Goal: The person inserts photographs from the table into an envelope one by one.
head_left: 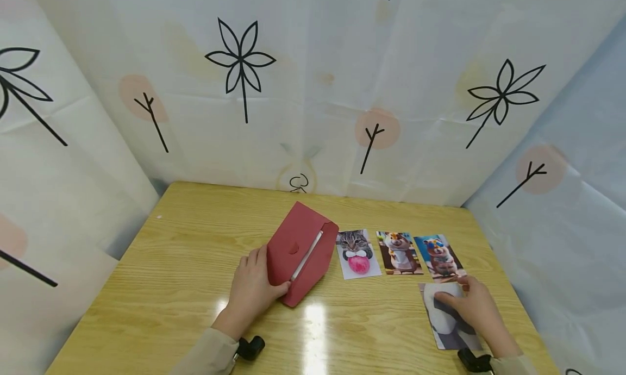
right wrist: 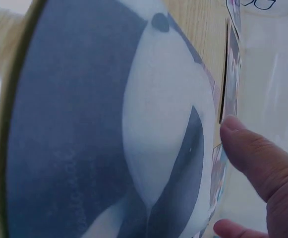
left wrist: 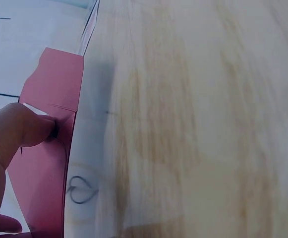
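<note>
Ct: 4 pic cards (head_left: 398,258) (3 far R, 1 near R); 1 red env. (head_left: 292,248); 2 hands (head_left: 251,282); 1 tbl (head_left: 195,244).

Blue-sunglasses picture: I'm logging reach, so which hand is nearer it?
Right: the right hand is by the picture; the left hand is far to its left, holding the red envelope.

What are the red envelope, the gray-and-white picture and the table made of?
Red envelope: probably stiff, mostly matte paper, with crisp folds.

Gray-and-white picture: likely smooth printed card, flat and straight-edged; gloss is unclear.

Table: shiny wood or wood-look laminate, judging by grain lines and bright reflections.
</note>
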{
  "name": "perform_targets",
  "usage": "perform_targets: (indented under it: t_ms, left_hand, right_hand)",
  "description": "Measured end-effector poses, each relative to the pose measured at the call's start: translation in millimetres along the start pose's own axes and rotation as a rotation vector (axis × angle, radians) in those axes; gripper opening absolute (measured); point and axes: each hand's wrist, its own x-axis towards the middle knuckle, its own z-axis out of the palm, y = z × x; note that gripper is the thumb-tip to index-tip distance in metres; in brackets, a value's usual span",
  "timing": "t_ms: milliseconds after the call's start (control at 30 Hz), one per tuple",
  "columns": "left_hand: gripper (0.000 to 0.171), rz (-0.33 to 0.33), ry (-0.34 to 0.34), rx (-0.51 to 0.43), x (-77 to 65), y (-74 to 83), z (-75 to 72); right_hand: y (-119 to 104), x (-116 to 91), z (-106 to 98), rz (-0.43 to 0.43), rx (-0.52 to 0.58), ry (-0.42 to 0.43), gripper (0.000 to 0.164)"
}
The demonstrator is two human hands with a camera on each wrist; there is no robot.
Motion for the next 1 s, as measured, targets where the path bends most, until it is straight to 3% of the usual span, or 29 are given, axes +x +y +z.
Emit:
perform_targets:
  t_ms: [233,633,1000]
  left_hand:
    - [0.104,-0.009,-0.013,-0.004,0.2,0.9,0.3]
    - [0.104,-0.009,-0.016,-0.010,0.9,-0.4,0.6]
    - [0.105,-0.008,-0.017,-0.008,1.7,-0.2,1.9]
  right_hand:
    - [3.3,1.8,5.5,0.101,-0.070,0.017,0.116]
    - [-1.3,2.1,7.7,0.151,-0.107,0.020,0.123]
    - [-1.6,7.0,8.1,0.132,-0.014,-0.037,0.117]
